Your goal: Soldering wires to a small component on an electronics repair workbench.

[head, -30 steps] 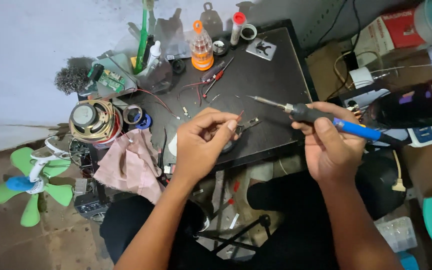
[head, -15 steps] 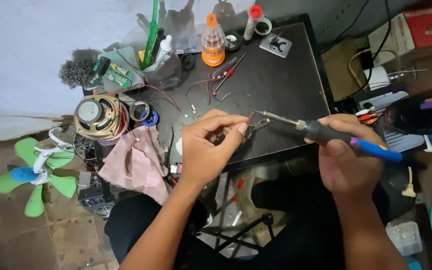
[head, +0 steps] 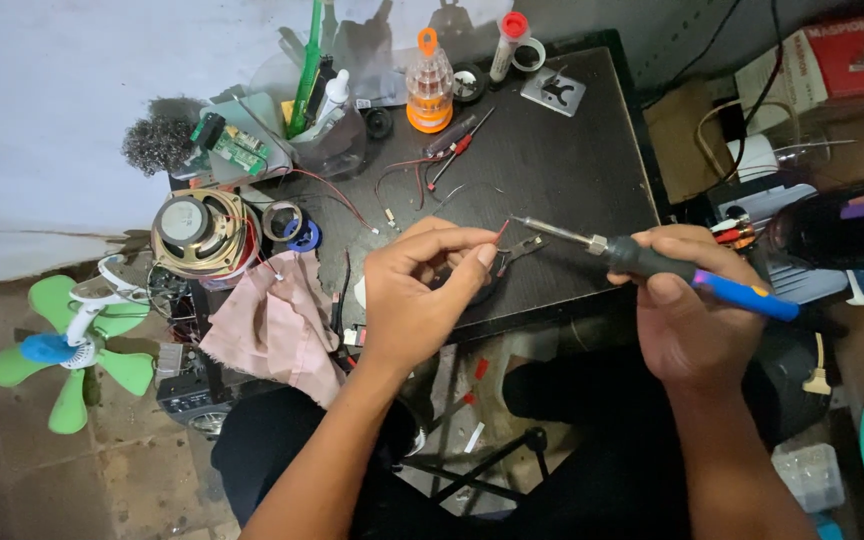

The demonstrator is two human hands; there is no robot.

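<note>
Left hand (head: pixel 417 290) curled, thumb and forefinger pinched together on a thin red wire (head: pixel 501 232) whose end sticks up just past the fingertips. Right hand (head: pixel 687 310) closed around the soldering iron (head: pixel 652 262), fingers wrapped on the black grip, blue handle end jutting out past the palm. Both over the near edge of the dark table (head: pixel 572 160).

Left of the wire-holding hand: pink cloth (head: pixel 277 325) hanging off the table edge, a round speaker (head: pixel 195 228) beyond it, a green fan (head: pixel 72 350) down on the floor. Behind that hand, farther up the table: loose red wires, small screwdrivers (head: pixel 457 140), an orange-based bottle (head: pixel 429 92). Small pliers (head: pixel 524 245) lying directly under the iron's tip, between both hands.

Iron lying nearly level, long axis left to right, metal tip pointing left at the wire end, just short of touching or barely on it; contact too fine to tell.
</note>
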